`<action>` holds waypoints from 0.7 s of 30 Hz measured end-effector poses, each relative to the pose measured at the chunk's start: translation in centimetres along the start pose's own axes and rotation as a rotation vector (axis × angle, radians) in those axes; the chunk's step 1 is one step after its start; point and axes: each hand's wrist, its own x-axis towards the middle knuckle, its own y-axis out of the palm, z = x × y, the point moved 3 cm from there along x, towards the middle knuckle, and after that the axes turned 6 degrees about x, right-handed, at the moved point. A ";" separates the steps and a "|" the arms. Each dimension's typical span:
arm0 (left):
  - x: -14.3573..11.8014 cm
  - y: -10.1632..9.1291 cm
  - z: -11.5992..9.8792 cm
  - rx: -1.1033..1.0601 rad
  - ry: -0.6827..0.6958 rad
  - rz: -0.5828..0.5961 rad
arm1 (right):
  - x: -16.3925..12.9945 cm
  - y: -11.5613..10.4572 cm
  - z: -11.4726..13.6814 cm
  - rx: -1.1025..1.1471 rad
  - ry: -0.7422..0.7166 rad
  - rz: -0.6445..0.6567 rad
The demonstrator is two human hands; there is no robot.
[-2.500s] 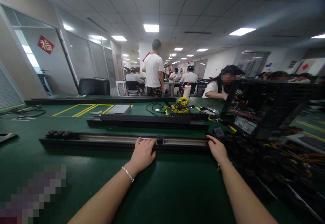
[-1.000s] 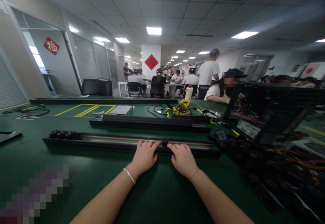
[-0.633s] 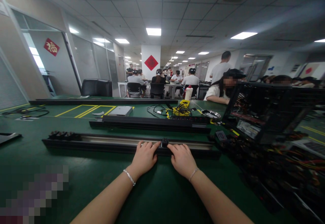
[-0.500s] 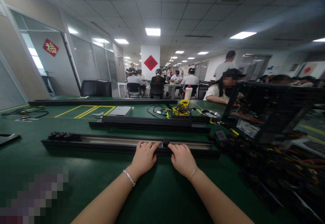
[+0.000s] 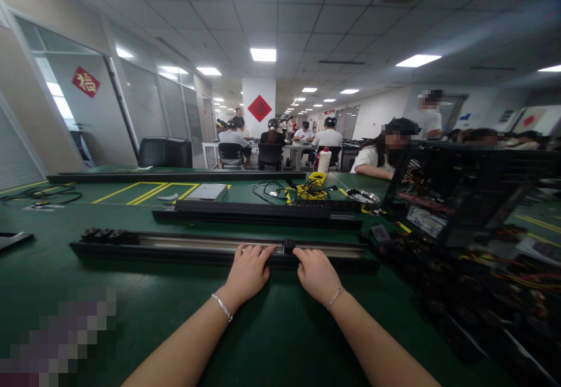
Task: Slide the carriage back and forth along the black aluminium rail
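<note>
On the worktop (image 5: 280, 328), a long rail (image 5: 184, 246) runs side to side at 12 o'clock. The left hand (image 5: 248, 270) and right hand (image 5: 316, 273) rest side by side against its near edge, on either side of a small slider (image 5: 288, 245) on the rail. Behind it lies a second rail (image 5: 258, 213). At 2 o'clock stands an open computer case (image 5: 464, 194), with loose cables (image 5: 473, 282) in front of it. A tangle of wires (image 5: 312, 188) lies at 1 o'clock, behind the second rail.
</note>
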 end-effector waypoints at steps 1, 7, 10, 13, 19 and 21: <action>0.0 0.0 0.0 0.001 -0.003 0.002 | 0.0 0.0 0.0 -0.001 -0.002 0.000; -0.1 0.0 0.0 0.008 0.003 0.003 | 0.0 0.0 -0.1 -0.009 -0.018 -0.015; -0.1 0.0 0.0 0.003 0.011 -0.009 | 0.0 0.1 -0.1 -0.021 -0.022 -0.009; 0.0 0.1 0.1 0.000 0.007 -0.009 | 0.1 0.2 -0.3 -0.023 -0.029 -0.008; 0.0 -0.1 -0.1 -0.003 -0.002 0.006 | 0.2 0.2 -0.5 0.001 -0.031 -0.025; 0.0 -0.1 -0.1 0.000 -0.003 0.005 | 0.2 0.1 -0.5 0.001 -0.032 -0.029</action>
